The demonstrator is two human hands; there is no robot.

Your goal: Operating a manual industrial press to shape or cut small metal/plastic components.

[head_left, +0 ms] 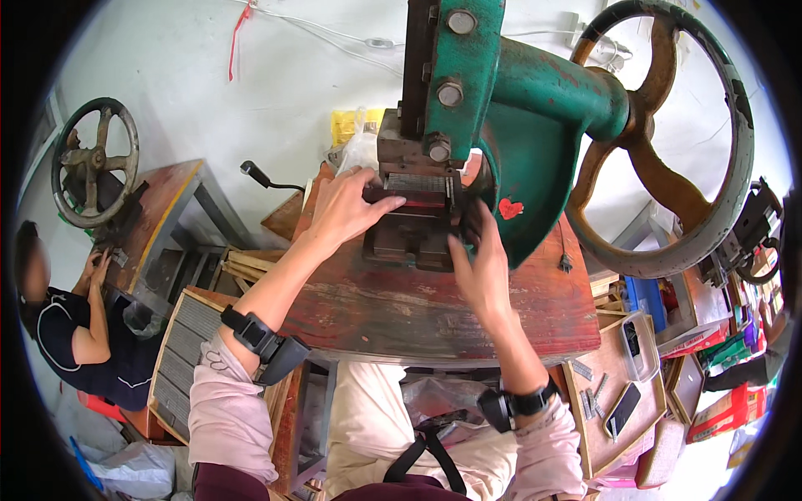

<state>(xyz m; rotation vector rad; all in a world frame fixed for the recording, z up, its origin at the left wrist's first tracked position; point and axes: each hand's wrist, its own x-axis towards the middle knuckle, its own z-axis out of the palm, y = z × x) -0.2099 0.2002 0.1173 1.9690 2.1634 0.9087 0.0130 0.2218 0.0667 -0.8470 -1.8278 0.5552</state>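
In front of me stands a green hand press (459, 92) with a large handwheel (652, 142). Under its ram sits a dark metal die (409, 238), and a ribbed, silvery metal strip (418, 182) shows in the gap. My left hand (347, 204) is closed at the die's left end, thumb laid along the front and fingers behind; what is pinched there is hidden. At the right side of the die, my right hand (483, 263) has thumb and fingers apart. Its fingertips lie in shadow near the die, and nothing shows in its grasp.
The press rests on a worn reddish wooden table (418, 317). On the left are a tray of ribbed strips (188, 359) and a co-worker (79, 334) at another handwheel press (96, 163). A wooden tray (576, 401) on the right holds a phone (622, 409) and loose strips.
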